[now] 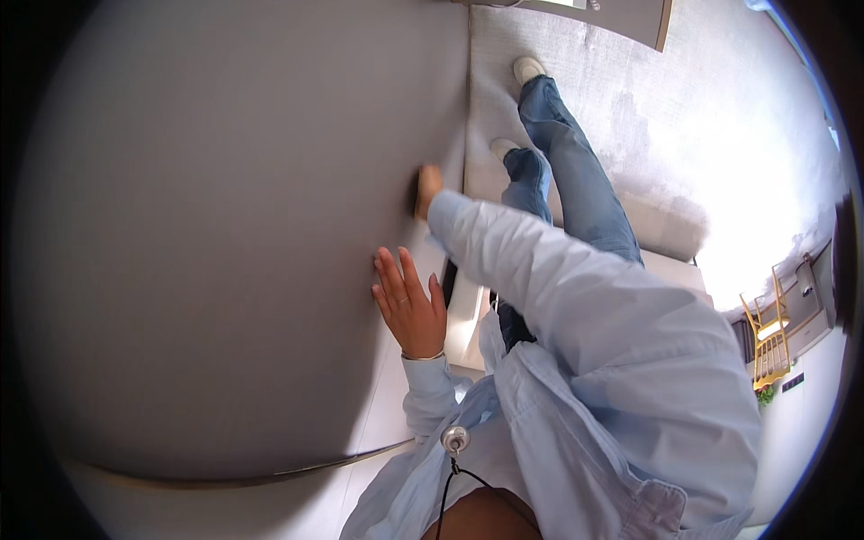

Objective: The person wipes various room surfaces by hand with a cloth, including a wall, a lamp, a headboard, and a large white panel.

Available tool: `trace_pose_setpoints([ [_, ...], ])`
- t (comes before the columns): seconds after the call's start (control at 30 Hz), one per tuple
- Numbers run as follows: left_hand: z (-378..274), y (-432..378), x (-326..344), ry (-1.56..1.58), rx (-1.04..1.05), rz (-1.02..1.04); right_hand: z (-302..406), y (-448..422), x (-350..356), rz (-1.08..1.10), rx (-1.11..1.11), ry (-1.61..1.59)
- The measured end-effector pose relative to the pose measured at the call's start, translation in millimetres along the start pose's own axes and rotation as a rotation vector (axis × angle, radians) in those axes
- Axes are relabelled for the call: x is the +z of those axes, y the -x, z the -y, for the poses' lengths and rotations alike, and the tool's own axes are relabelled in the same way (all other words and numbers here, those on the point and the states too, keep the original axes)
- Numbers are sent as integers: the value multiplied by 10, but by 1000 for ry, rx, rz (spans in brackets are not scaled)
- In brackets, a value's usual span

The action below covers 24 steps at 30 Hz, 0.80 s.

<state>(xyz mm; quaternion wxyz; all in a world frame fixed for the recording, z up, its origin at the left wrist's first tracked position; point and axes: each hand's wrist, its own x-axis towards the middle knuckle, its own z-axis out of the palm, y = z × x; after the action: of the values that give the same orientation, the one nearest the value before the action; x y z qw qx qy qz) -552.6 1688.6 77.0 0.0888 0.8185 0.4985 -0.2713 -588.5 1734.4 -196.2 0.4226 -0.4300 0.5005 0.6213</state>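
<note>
A large, smooth grey panel [223,236] fills the left half of the view. My left hand [412,317] is at the panel's right side, back towards me, with fingers spread and nothing in it. A ring and a thin bracelet are on it. Whether its fingertips touch the panel is not clear. Farther up, my right hand [428,192] is against or close to the same grey surface, blurred and with its fingers bent. A dark patch shows along its left side, and I cannot tell whether that is shadow or a held thing.
A trim strip [256,480] borders the panel's lower edge. My jeans-clad legs [587,182] and pale shoes [530,69] are on a light, sunlit surface [628,121]. A yellow chair [771,337] is at far right. A metal pendant [455,439] hangs from my neck.
</note>
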Motion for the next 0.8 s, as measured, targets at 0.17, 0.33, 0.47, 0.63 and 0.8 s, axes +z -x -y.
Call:
trace_pose_setpoints([
  [0.17,65,-9,232,-124,24,-34,1611,120,757,103,-478,178],
  [0.33,168,67,327,-51,48,-72,2780,632,1591,318,-1286,195],
  [0.47,183,143,635,-145,11,-40,2903,376,1563,484,-1734,288],
  [0.63,275,418,722,-2,-15,39,1451,-216,713,167,-1001,294],
  [0.8,439,642,707,174,220,-230,-648,-410,-427,2,-363,61],
])
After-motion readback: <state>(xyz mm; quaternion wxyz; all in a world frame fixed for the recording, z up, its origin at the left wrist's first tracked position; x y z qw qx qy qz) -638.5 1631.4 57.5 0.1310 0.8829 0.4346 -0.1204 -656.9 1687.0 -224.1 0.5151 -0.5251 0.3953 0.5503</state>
